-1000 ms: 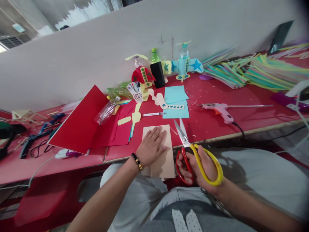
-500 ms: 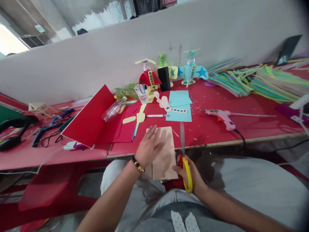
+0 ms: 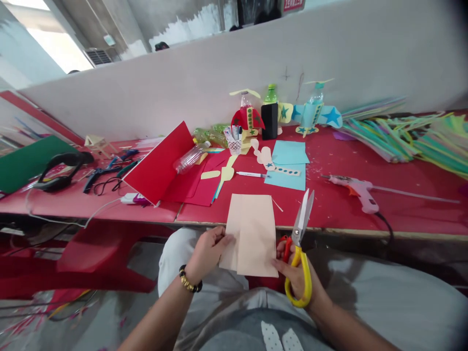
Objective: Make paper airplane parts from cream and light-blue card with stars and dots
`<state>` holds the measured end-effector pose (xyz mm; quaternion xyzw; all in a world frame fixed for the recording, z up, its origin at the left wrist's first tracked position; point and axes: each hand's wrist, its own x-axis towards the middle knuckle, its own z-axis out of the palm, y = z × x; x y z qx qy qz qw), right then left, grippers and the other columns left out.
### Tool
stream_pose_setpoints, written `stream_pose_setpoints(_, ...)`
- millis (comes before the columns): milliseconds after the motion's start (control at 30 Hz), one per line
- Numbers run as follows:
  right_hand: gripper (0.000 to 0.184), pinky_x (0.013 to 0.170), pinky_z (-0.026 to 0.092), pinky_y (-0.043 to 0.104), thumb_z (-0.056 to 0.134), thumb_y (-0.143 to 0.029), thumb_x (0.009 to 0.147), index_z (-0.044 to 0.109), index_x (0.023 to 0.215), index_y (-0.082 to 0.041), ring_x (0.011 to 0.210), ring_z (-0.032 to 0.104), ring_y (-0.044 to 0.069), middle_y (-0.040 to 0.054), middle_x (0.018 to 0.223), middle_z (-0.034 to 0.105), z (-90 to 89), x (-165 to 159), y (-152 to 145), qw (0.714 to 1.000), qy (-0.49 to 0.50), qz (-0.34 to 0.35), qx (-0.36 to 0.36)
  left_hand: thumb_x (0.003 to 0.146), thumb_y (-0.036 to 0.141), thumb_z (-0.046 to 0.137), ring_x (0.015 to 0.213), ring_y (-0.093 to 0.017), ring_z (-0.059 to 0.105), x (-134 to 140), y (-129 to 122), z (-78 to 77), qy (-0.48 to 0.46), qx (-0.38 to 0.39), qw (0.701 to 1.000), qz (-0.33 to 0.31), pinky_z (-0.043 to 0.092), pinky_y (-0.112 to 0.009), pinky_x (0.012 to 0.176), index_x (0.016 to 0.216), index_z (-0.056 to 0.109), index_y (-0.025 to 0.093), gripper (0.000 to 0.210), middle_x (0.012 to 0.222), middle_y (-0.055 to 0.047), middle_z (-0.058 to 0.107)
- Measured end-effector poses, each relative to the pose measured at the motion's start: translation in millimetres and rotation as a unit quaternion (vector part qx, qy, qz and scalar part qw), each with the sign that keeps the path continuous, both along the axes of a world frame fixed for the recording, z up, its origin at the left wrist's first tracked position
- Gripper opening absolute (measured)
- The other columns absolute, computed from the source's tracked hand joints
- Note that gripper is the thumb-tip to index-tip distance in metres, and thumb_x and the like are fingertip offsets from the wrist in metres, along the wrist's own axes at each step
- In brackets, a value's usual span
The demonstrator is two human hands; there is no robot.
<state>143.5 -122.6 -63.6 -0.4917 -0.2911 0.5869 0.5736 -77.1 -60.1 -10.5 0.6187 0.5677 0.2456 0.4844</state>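
Observation:
Two overlapping pieces of beige paper lie partly on the table's front edge and partly over my lap. My left hand pinches the left edge of the paper between thumb and fingers. At the paper's lower right edge, my right hand grips it with the thumb. The same hand holds scissors with red and yellow handles, blades pointing up and slightly apart. Beyond the paper lie a white pen, light blue paper sheets and pale yellow cut-outs.
A pink glue gun lies at right, its cord hanging over the edge. Decorated bottle planes stand by the wall near a black phone. A red folder and a clear bottle are at left. Coloured strips are piled back right.
My left hand has gone from lying flat on the paper to pinching its left edge. The scissors have tilted rightward and their blades have parted slightly. The view has shifted left.

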Motion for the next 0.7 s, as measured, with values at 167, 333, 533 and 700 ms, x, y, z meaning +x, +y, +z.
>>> stream_pose_setpoints(167,0.038,0.068,0.043,0.030,0.084,-0.027,0.055,0.055,0.079,-0.021,0.071,0.050,0.015,-0.0020,0.074,0.054,-1.6,4.9,0.5,1.000,-0.001,-0.002,0.007,0.086,0.040,0.050,0.055,-0.009,0.034,7.6,-2.5,13.4,0.039,0.079,0.996,-0.018,0.026,-0.021,0.051,0.066,0.040,0.018,0.031,0.060,0.005,0.039)
stream_pose_setpoints(333,0.038,0.065,0.045,0.030,0.081,-0.033,0.062,0.051,0.083,-0.023,0.067,0.052,0.014,-0.0035,0.074,0.054,-2.6,5.7,0.7,1.000,0.002,0.003,0.008,0.086,0.041,0.050,0.055,-0.010,0.034,15.5,-12.5,15.9,0.059,0.084,0.994,-0.027,0.024,-0.022,0.051,0.069,0.041,0.019,0.030,0.060,0.005,0.039)
stream_pose_setpoints(533,0.038,0.053,0.043,0.026,0.081,-0.036,0.059,0.054,0.081,-0.021,0.056,0.050,0.012,-0.0048,0.067,0.053,-2.8,3.4,0.3,1.000,-0.018,0.009,0.003,0.086,0.039,0.050,0.054,-0.010,0.030,10.1,-14.0,27.3,0.098,0.125,0.987,0.003,0.024,-0.023,0.051,0.067,0.038,0.020,0.029,0.058,0.006,0.033)
stream_pose_setpoints(700,0.038,0.048,0.041,0.026,0.077,-0.041,0.063,0.055,0.086,-0.020,0.052,0.051,0.013,-0.0041,0.065,0.054,2.0,-1.4,2.8,0.999,-0.045,0.010,0.006,0.086,0.037,0.051,0.054,-0.010,0.032,8.1,-10.0,28.5,0.095,0.159,0.983,-0.006,0.025,-0.022,0.051,0.065,0.036,0.020,0.031,0.058,0.006,0.032)
